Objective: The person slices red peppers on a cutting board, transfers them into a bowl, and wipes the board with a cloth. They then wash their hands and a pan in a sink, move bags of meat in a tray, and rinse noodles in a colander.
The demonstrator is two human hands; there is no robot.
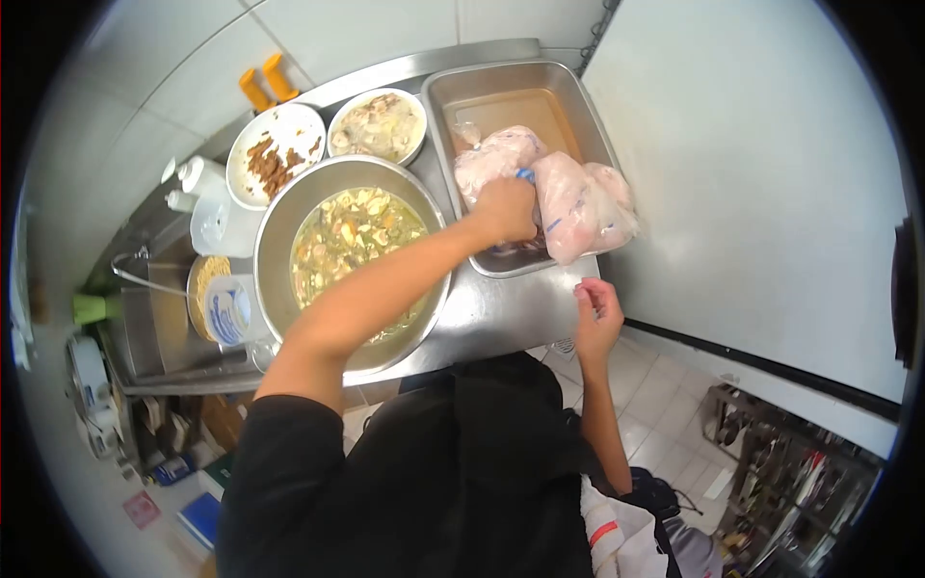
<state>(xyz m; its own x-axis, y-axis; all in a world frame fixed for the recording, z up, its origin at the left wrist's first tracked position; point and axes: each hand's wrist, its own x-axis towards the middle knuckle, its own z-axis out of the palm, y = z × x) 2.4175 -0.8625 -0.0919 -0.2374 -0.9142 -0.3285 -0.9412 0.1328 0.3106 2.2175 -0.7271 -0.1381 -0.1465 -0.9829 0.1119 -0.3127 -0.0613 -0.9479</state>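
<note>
My left hand (506, 210) reaches across to a steel tray (451, 87) and is closed in a fist, apparently around the neck of a clear plastic bag of pale raw meat (578, 207). A bit of blue tape shows at the fist; the fingertips are hidden. This bag hangs over the tray's near right rim. A second bag of pale meat (501, 154) lies in the tray beside the fist. My right hand (599, 313) is held just off the counter's right end, below the bag, fingers loosely curled and apart, holding nothing.
A large steel bowl (275, 236) of chopped food in liquid stands under my left forearm. Behind it are a white bowl of food (376, 125) and a plate with brown pieces (279, 159). A sink (159, 328) lies left; a large pale panel (752, 173) stands right.
</note>
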